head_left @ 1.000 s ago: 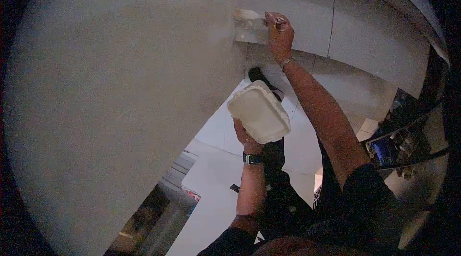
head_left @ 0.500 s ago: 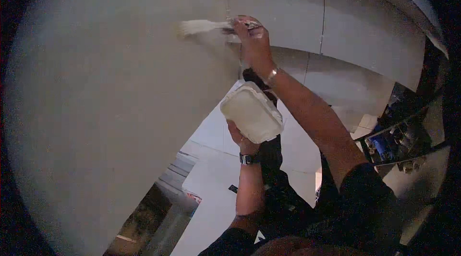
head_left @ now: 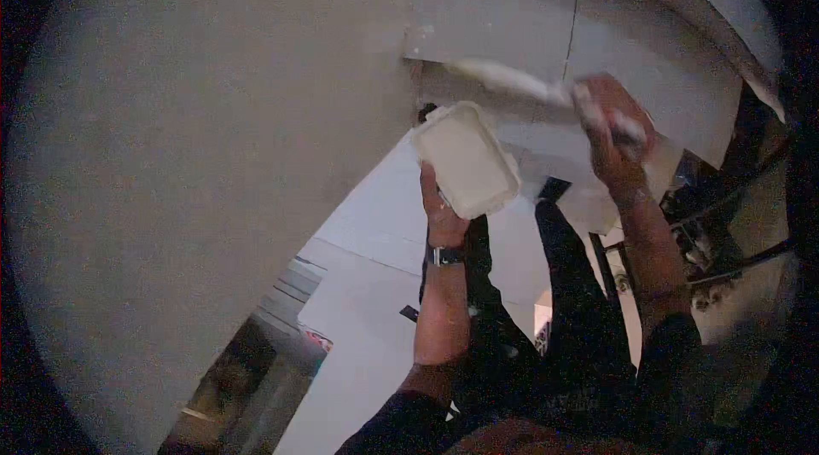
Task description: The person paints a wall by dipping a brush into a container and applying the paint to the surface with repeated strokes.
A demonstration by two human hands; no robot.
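A rectangular tub of pale paint rests in my left hand, which grips it from below and along its near left side. To the right, my right hand is closed around the handle of a paintbrush. The brush's whitish bristles point left and are smeared by motion, above and to the right of the tub. Neither the brush nor my right hand touches the wall at this moment.
The broad pale wall fills the left side. A panelled surface with seams runs along the top right. Below lies a white floor. At the right are dark curved bars with cluttered items behind them. My dark-clothed legs show beneath my arms.
My right hand has swung right with the paintbrush, taking the bristles off the wall. The paint tub in my left hand has shifted slightly up and to the right.
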